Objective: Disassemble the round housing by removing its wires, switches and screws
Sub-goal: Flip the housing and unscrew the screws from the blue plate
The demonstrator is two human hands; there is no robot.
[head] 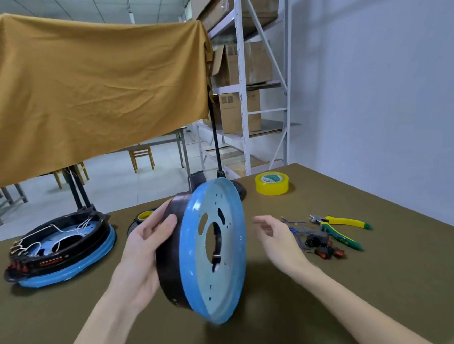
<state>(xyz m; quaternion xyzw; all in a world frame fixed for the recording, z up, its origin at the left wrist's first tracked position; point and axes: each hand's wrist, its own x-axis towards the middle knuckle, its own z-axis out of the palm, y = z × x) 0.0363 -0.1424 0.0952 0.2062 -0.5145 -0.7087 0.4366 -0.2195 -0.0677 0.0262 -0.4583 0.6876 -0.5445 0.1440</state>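
Head view: olive surface [336,285] carries a second round housing [59,253] at far left, lying flat, white wires and red switches in it. Yellow tape roll [272,183] far right. Yellow-green cutters [340,228] next to a pile of removed blue wires and red-black switches [319,246], right of the hands. Smaller tape roll [145,216] partly hidden behind the left hand.

Round housing [204,251] held up on edge above the surface centre, blue base plate facing right and toward camera, axis roughly horizontal. Left hand [148,247] grips its black rim. Right hand [273,235] released, fingers relaxed, just beside the plate, not touching.
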